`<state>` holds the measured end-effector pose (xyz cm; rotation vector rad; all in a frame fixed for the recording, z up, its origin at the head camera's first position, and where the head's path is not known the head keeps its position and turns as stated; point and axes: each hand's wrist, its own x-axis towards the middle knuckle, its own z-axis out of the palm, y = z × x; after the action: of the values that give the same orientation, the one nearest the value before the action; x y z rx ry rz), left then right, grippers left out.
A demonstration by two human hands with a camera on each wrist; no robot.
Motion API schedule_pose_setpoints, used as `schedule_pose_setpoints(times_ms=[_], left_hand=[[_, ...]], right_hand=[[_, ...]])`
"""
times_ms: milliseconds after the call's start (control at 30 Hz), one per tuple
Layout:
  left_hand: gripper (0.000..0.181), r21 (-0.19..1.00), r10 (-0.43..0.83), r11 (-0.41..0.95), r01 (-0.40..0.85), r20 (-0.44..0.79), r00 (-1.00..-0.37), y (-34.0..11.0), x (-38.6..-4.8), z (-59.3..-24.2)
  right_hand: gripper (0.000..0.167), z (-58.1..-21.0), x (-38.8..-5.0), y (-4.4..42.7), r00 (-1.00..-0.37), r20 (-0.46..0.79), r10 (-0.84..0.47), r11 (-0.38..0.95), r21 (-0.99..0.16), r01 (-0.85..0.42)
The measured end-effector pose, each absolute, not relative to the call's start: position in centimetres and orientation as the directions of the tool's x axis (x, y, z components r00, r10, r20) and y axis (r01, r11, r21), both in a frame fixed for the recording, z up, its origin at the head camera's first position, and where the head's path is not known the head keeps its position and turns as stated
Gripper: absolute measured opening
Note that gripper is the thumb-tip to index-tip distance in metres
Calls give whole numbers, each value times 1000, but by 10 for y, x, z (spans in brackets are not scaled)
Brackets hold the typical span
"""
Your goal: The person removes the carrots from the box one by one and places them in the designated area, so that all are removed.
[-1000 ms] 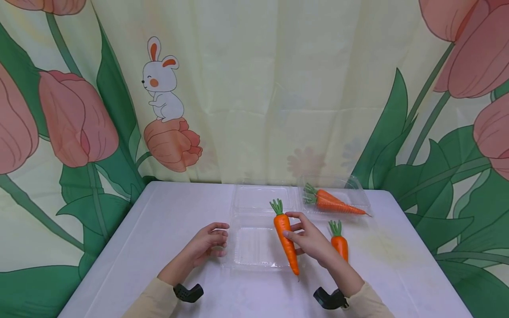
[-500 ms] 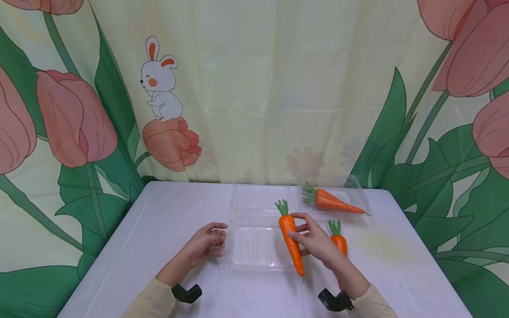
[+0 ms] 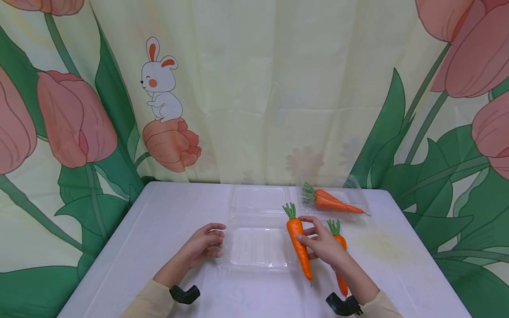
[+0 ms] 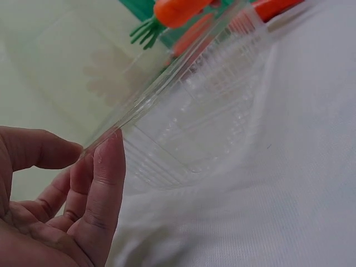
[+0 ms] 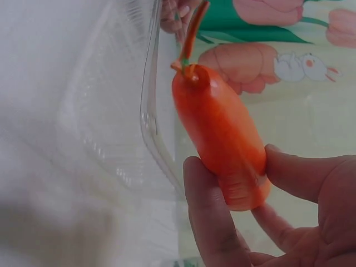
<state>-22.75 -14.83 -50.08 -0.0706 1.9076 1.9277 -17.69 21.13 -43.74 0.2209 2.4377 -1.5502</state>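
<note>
An open clear plastic clamshell box (image 3: 258, 247) lies on the table, its lid folded back away from me. My left hand (image 3: 204, 245) is at the box's left side; in the left wrist view its thumb and fingers (image 4: 108, 178) pinch the clear rim. My right hand (image 3: 322, 240) grips an orange carrot (image 3: 299, 247) between thumb and fingers. This carrot is held tilted over the box's right edge, green stub up and thin tip toward me. In the right wrist view the carrot (image 5: 222, 133) points its tip at the camera, beside the box rim (image 5: 147, 117).
A second carrot (image 3: 342, 282) lies on the table, partly hidden behind my right hand and wrist. At the back right, another clear box (image 3: 359, 194) contains carrots (image 3: 332, 202). A white cloth covers the table (image 3: 179, 203); a printed curtain (image 3: 246, 88) hangs behind it.
My right hand has moved to the right and slightly nearer with the carrot, from above the box to its right edge. The left hand has hardly moved.
</note>
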Motion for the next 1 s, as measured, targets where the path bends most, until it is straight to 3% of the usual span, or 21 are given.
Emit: schedule_pose_setpoints(times_ms=[1000], left_hand=[[50,948,251,54,-314,-317,-914,-169,-226,-496]], right_hand=[[68,-442,-159,271,-943,-328,53,449,-836,316]])
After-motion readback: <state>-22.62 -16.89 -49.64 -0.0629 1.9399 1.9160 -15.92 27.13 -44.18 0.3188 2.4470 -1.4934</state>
